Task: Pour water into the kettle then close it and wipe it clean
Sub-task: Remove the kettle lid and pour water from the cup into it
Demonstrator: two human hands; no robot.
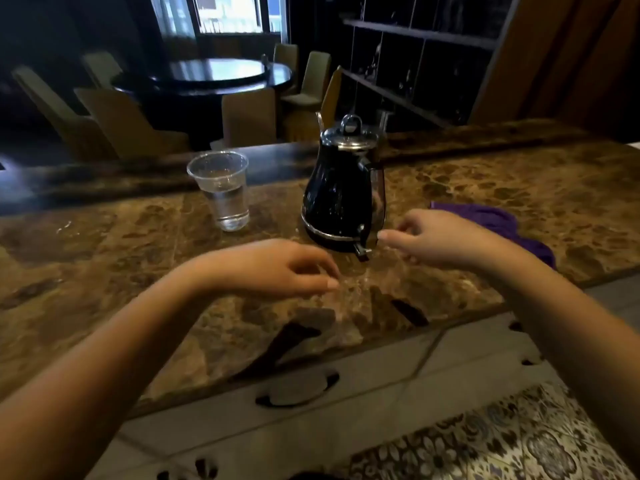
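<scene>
A black electric kettle (337,195) with a chrome lid and ring knob stands upright on the brown marble counter (104,258), its lid shut and its handle facing right. Left of it stands a clear plastic cup (221,188) about half full of water. A purple cloth (485,223) lies crumpled to the right of the kettle. My left hand (277,266) hovers over the counter in front of the kettle, fingers loosely curled, holding nothing. My right hand (436,237) is near the kettle's base on its right side, fingers apart and empty, partly covering the cloth.
The counter's front edge runs diagonally below my arms, with a patterned tile floor (502,441) beneath. Beyond the counter are a dark round table (214,74) with several chairs and dark shelving (415,64) at the back right.
</scene>
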